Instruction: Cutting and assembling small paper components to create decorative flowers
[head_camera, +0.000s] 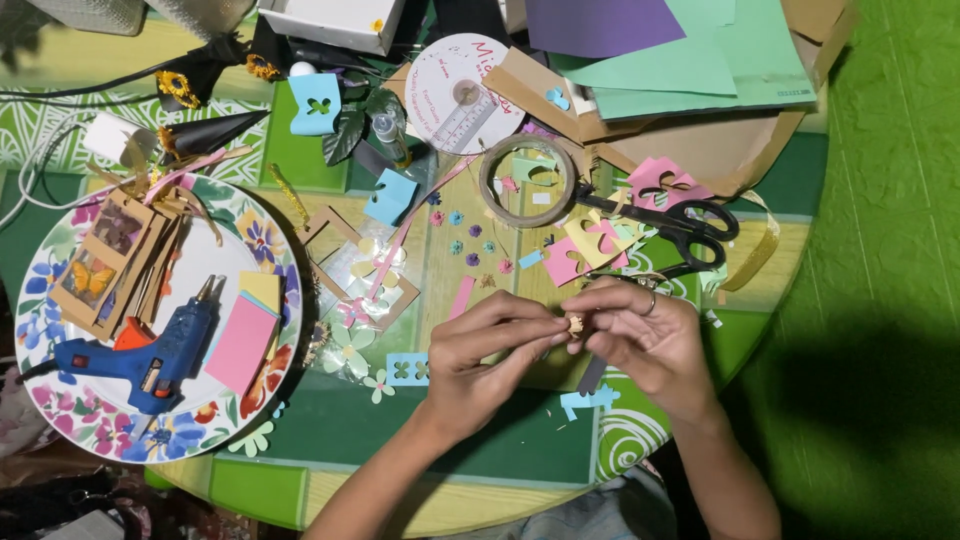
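My left hand (490, 355) and my right hand (640, 335) meet over the round table (420, 450), fingertips pinched together on a tiny tan paper piece (575, 323). A ring sits on a finger of my right hand. A dark grey paper strip (592, 375) hangs below my right hand; whether it is gripped is unclear. Just beyond my hands lie small paper flowers (470, 240), pink and yellow punched paper scraps (585, 245), a roll of tape (527, 180) and black scissors (680, 225).
A flowered plate (60, 270) at left holds a blue glue gun (145, 355), pink and yellow note paper (243, 340) and brown butterfly frames (105, 260). Coloured paper sheets (690, 50), cardboard, a disc (460, 85), a white box (335, 20) and cables crowd the far side.
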